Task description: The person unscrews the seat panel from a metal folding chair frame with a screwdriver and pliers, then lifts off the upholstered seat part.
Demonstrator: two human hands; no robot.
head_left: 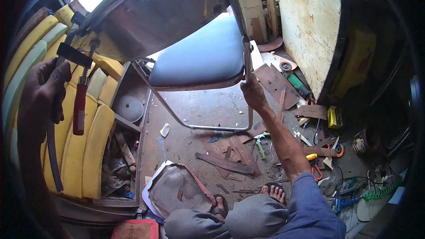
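Note:
A folding chair with a metal tube frame (217, 128) stands before me, its dark backrest (164, 22) nearest and its blue padded seat (199, 57) behind. My left hand (44, 90) is closed round the bar of a bar clamp (79, 108) with a red handle. The clamp's screw end is at the left edge of the backrest; whether it presses tight, I cannot tell. With my right hand (253, 95) I grip the chair's frame on the right, beside the seat. The fingers of that hand are partly hidden.
Yellow and pale foam pads (79, 150) are stacked at left beside a wooden box (141, 150). Wood scraps (226, 163), tools, a blue air gun (345, 203) and a green coiled hose (383, 196) litter the floor. A worn seat panel (181, 190) lies near my feet. A whitish board (307, 22) stands at right.

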